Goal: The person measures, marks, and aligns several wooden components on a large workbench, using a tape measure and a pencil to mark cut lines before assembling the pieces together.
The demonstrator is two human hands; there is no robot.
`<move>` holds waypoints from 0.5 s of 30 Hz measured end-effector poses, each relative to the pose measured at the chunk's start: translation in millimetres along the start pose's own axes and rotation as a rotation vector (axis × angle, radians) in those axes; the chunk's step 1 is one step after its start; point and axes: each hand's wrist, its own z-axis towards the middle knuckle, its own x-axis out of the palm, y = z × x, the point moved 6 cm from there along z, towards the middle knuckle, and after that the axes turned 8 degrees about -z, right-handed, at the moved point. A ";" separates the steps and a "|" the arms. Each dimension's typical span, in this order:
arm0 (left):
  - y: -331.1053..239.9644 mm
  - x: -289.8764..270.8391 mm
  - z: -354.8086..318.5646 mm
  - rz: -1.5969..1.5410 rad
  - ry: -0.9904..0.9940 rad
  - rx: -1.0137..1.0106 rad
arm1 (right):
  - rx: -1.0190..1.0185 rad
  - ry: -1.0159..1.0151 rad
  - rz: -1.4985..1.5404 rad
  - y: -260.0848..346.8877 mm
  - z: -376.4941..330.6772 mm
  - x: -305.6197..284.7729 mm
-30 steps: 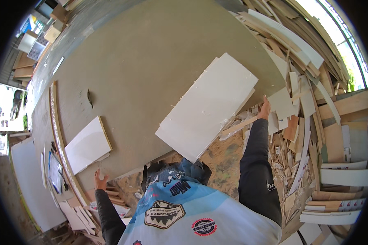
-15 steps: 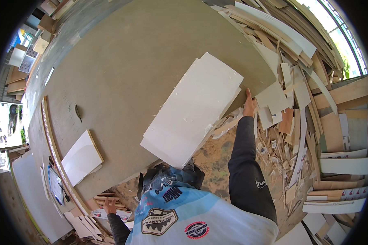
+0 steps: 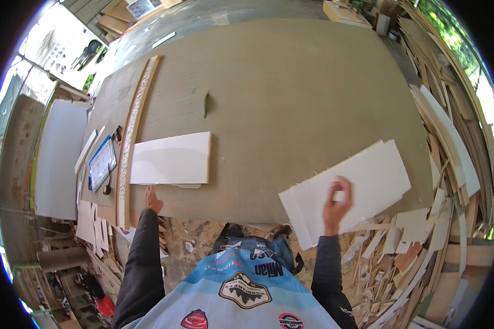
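Observation:
A large brown board lies flat in front of me as a work surface. My right hand grips the near edge of a stack of white panels that rests partly on the brown board's right corner. My left hand rests on the brown board's near edge, fingers apart, just below a smaller white panel lying flat on it. A long narrow strip with a pale patterned face lies along the left side of the board.
A heap of wood offcuts and strips fills the right side. A large white sheet lies at the left, with a clipboard-like pad beside the strip. Sawdust and scraps cover the floor near my feet.
The view has swung toward the left. My right hand has moved from the panels' far right edge to their near edge. My left hand has come up from low at my side onto the board's edge.

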 end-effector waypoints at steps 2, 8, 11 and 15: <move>-42.5 -12.8 22.4 0.060 0.113 0.087 | -0.136 0.292 0.064 38.4 -35.0 66.9; -78.7 -19.7 63.9 0.315 0.357 0.183 | -0.352 0.877 0.004 108.3 -144.1 239.1; -66.8 -7.1 82.4 0.302 0.358 0.229 | -0.276 0.919 -0.088 121.7 -165.0 288.3; -62.4 -1.6 92.4 0.276 0.379 0.220 | -0.362 0.775 -0.099 132.7 -171.9 311.0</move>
